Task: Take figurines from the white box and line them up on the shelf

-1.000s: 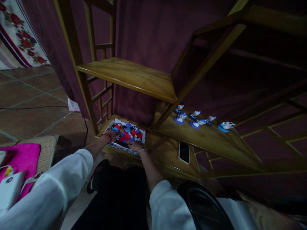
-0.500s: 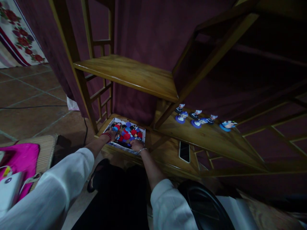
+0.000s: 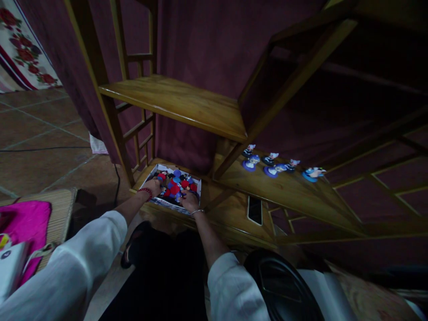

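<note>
A shallow white-walled box [image 3: 198, 199] on the low shelf holds several small figurines with red, blue and purple round bases [image 3: 177, 173]. My left hand [image 3: 154, 187], a red bead bracelet on its wrist, reaches over the box's left side among the figurines; its fingertips are hard to make out. Farther right, my right hand [image 3: 190, 201], wearing a thin bracelet, dips in over the front wall. Its fingers are closed around a small purple-and-white figurine [image 3: 180, 196], partly hidden by the hand.
Several figurines [image 3: 274, 170] stand on the raised shelf to the right. A phone [image 3: 255, 210] lies on the lower board. Above the box juts a wooden shelf [image 3: 177, 104]. A black round-topped object [image 3: 281, 285] is by my right arm, and pink cloth [image 3: 36, 223] lies at left.
My right hand has shifted slightly within the box, and a purple-and-white figurine now shows at its fingers. My left hand stays at the left side. The whole view has drifted slightly.
</note>
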{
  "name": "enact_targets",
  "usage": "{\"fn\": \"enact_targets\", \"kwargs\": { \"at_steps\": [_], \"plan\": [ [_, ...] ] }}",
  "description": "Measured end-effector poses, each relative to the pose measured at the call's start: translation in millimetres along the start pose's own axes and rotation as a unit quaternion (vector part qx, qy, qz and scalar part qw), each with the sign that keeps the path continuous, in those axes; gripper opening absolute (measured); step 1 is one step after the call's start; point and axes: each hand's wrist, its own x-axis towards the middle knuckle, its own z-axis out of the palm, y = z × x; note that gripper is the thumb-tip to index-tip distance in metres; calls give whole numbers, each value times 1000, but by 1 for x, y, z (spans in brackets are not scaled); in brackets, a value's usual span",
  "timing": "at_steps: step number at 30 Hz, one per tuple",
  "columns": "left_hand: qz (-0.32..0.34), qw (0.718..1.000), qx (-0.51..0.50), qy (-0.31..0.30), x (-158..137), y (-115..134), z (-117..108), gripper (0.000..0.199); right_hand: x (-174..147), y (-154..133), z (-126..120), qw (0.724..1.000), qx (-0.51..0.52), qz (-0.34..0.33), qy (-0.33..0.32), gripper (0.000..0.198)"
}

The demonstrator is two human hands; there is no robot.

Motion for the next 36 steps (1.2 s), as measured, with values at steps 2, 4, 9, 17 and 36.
{"fn": "enact_targets", "kwargs": {
  "at_steps": [2, 4, 9, 17, 36],
  "plan": [
    [-9, 1000, 5, 1, -1, 1, -1, 29, 3, 3, 4, 997, 73, 7, 4, 33],
    [-16, 1000, 11, -9, -2, 2, -2, 28, 6, 6, 9, 988, 154, 30, 13, 33],
    [-19, 999, 25, -43, -6, 8, -6, 29, 8, 5, 14, 971, 232, 40, 44, 30],
    [-5, 998, 31, -56, -10, 12, -9, 32, -2, 0, 6, 964, 265, -23, -27, 33],
    [59, 993, -3, -100, -17, 16, -22, 28, -6, -17, -27, 992, 44, 44, 113, 41]
  ]
}}
